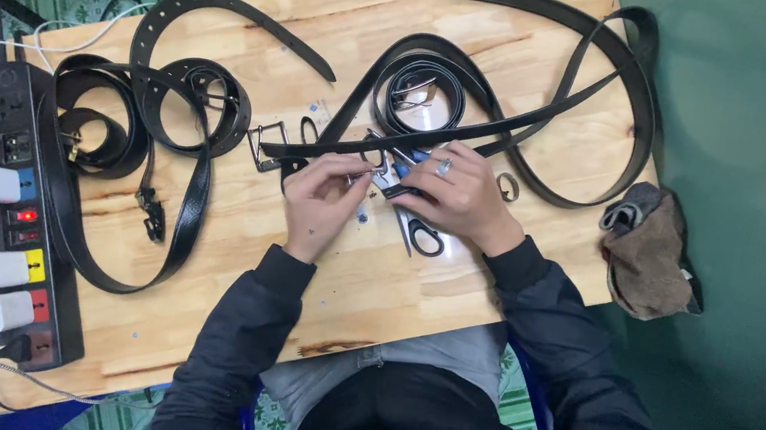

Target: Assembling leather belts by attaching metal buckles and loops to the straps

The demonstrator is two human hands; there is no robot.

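On the desk (371, 294), both hands pinch one black belt (435, 137): left hand (322, 201), right hand (457, 196). Hold it flat and steady.

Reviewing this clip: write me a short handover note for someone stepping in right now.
Left hand pinches a small metal piece at the end of the long black leather belt lying across the wooden table. Right hand, wearing a ring, holds a small blue-handled tool there. Black-handled scissors lie under the right hand. A loose rectangular metal buckle lies left of the hands. Coiled belts lie left, seemingly untouched.
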